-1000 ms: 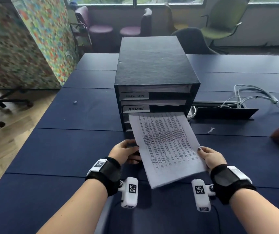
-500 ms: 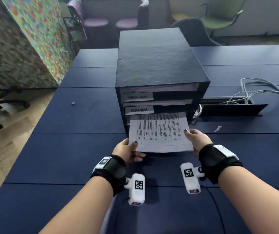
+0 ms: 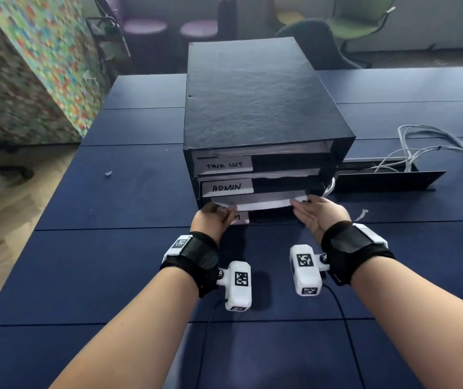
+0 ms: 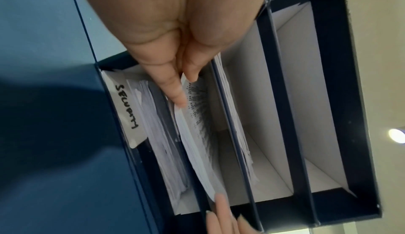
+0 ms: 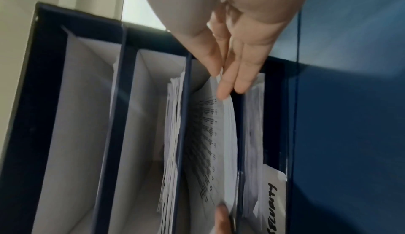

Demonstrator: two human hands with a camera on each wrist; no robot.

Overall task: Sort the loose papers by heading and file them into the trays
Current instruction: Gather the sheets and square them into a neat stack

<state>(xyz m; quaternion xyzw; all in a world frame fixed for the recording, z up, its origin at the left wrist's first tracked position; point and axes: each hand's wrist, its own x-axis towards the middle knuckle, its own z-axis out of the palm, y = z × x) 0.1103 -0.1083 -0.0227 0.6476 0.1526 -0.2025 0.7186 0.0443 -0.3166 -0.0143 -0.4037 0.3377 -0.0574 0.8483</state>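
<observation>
Paper stack point(image 3: 264, 204) was nearly home in third tray point(image 3: 271, 217); left hand point(image 3: 214, 217) pinched it, right hand point(image 3: 318, 214) apparently pushed flat-fingered. No loose sheets were visible.

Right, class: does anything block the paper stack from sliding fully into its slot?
Nothing visible does. The paper stack sits mostly inside the file box, under the ADMIN label; the slot beyond looks open.

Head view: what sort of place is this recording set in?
Probably an office or meeting room. A long dark blue table carries a black file tray unit with handwritten labels such as ADMIN, holding papers. Office chairs stand behind it, and cables lie on it.
</observation>
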